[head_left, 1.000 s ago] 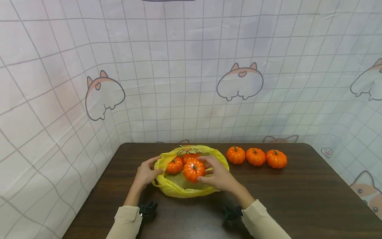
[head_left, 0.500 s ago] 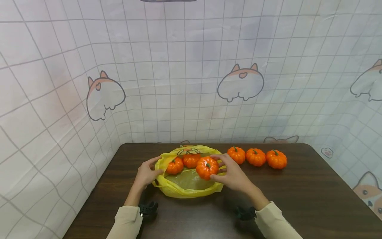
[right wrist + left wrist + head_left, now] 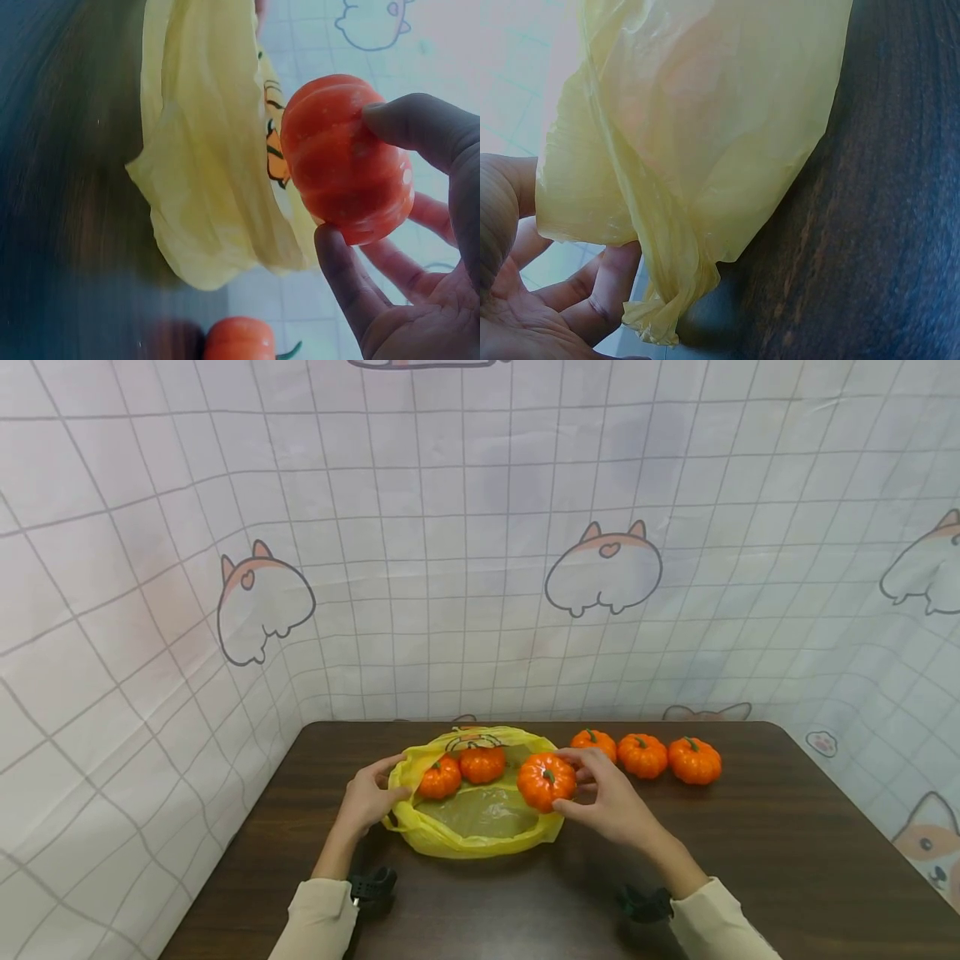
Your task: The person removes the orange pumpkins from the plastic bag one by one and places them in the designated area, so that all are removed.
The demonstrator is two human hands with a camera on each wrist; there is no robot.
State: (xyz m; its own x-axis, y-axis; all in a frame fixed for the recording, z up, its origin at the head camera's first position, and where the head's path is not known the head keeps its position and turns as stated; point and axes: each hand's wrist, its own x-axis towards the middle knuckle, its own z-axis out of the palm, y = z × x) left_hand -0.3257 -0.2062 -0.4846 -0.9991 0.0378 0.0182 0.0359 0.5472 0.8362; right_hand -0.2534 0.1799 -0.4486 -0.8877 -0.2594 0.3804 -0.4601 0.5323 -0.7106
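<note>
A yellow plastic bag lies with its mouth held wide on the dark wooden table. My left hand grips its left rim; in the left wrist view the thin film of the bag passes between thumb and fingers. Inside sit two small orange pumpkins, one pumpkin at the left and another pumpkin at the back. Raised over the bag's right rim is a third small pumpkin, which my right hand pinches. Thumb and fingertips press opposite sides of this pumpkin in the right wrist view.
Three more pumpkins stand in a row right of the bag: a partly hidden pumpkin, a middle pumpkin and a right pumpkin. A grid-patterned cloth with cartoon dogs hangs behind the table.
My right hand has carried its pumpkin rightward, from over the middle of the bag to its right rim. The left hand has stayed at the left rim.
</note>
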